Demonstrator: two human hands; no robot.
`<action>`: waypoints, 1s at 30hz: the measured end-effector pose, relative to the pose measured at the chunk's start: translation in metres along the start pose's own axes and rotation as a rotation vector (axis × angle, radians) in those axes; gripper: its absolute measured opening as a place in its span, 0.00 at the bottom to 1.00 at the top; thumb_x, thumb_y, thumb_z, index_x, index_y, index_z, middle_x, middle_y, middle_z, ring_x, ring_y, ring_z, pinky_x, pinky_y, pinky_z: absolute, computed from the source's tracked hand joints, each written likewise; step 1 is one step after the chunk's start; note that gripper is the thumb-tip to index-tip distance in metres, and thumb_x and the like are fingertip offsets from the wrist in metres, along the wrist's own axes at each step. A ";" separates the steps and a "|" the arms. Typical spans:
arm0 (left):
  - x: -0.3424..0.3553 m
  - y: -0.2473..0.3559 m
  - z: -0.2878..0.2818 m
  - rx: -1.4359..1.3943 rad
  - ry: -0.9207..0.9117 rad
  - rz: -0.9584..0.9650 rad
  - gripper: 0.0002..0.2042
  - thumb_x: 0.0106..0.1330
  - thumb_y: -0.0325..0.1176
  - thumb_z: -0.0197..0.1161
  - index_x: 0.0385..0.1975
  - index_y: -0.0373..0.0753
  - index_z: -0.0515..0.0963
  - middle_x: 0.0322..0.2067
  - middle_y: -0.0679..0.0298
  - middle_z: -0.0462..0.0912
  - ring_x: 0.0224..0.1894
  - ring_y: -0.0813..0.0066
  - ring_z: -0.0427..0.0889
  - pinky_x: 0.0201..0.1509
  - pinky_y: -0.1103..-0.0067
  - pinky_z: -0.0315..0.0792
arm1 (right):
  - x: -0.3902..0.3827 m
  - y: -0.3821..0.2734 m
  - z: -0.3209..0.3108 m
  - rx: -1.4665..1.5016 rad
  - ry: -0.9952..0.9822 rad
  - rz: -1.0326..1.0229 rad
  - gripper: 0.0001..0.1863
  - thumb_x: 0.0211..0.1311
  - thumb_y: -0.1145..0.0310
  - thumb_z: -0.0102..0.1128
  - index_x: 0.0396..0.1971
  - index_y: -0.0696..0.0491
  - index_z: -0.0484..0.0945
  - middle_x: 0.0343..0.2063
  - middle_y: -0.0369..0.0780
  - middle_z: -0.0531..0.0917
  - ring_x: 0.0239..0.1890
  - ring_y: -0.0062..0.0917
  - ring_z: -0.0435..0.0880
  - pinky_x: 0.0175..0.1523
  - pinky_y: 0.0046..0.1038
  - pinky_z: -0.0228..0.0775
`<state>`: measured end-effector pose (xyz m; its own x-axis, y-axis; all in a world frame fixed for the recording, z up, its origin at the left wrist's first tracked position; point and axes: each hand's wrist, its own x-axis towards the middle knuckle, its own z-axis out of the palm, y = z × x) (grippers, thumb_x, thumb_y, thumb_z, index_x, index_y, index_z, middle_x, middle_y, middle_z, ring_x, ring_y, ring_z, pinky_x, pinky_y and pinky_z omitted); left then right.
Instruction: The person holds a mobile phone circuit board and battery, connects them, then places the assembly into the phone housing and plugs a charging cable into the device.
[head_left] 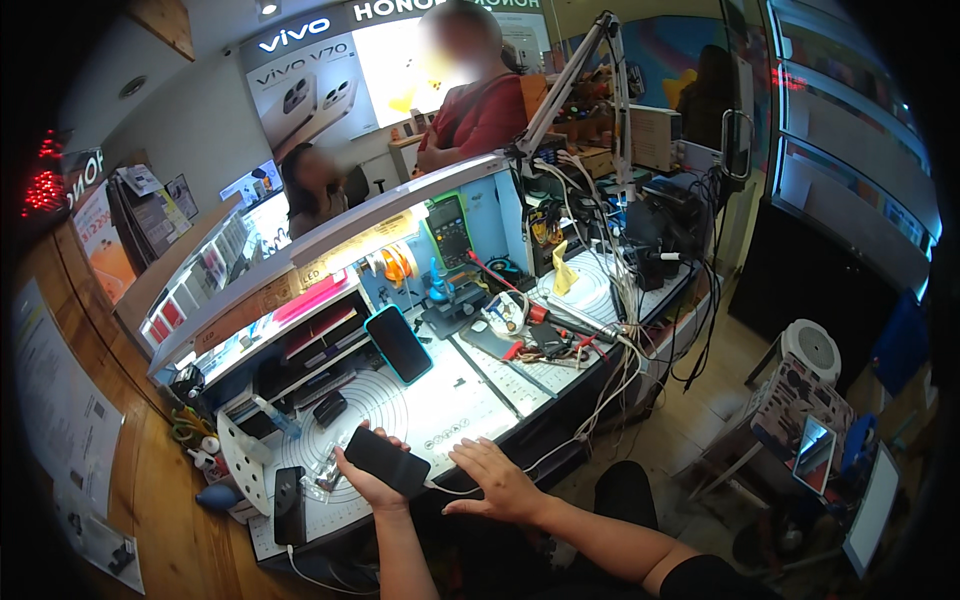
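A black smartphone (388, 461) with a dark screen lies in my left hand (373, 490), the fingers wrapped round its edges. A white charging cable (455, 490) runs from the phone's right end toward the right. Just right of the phone my right hand (500, 482) hovers palm down, fingers stretched out and thumb apart, holding nothing. Left of my left hand, a second dark phone (289, 505) rests on the bench mat with a white cable at its lower end. Farther back, a phone in a turquoise case (398, 343) leans upright.
On the workbench (460, 400), pliers and loose tools (560, 343) lie at the right near a green-edged multimeter (450, 232). Tangled cables (625, 290) hang over the right edge. A blue air blower (217, 497) sits at the left. A person in red (475, 120) stands behind the bench.
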<state>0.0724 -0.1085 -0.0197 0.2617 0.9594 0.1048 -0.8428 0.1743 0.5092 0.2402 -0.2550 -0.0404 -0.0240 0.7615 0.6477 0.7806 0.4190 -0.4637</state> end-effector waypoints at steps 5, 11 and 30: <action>0.001 -0.002 0.000 -0.003 -0.013 0.002 0.32 0.76 0.64 0.37 0.54 0.39 0.72 0.34 0.62 0.77 0.32 0.65 0.78 0.38 0.66 0.75 | 0.000 0.002 -0.001 -0.004 -0.003 0.000 0.45 0.59 0.39 0.67 0.63 0.62 0.71 0.61 0.52 0.77 0.68 0.44 0.72 0.76 0.46 0.56; 0.001 0.002 -0.004 0.004 -0.027 0.014 0.32 0.76 0.63 0.37 0.55 0.39 0.72 0.35 0.61 0.78 0.33 0.64 0.78 0.39 0.65 0.76 | 0.002 0.000 0.002 0.008 -0.016 -0.005 0.45 0.59 0.39 0.68 0.62 0.62 0.71 0.60 0.52 0.77 0.68 0.44 0.72 0.75 0.46 0.56; -0.006 0.004 0.000 -0.077 0.010 0.001 0.32 0.74 0.64 0.38 0.53 0.40 0.73 0.32 0.61 0.78 0.29 0.64 0.80 0.37 0.65 0.77 | 0.000 0.000 0.009 -0.006 -0.028 -0.020 0.43 0.57 0.45 0.73 0.62 0.61 0.71 0.61 0.52 0.77 0.68 0.47 0.72 0.75 0.48 0.56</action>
<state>0.0677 -0.1132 -0.0187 0.2563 0.9617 0.0971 -0.8772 0.1892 0.4413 0.2345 -0.2507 -0.0458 -0.0568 0.7665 0.6398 0.7837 0.4312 -0.4470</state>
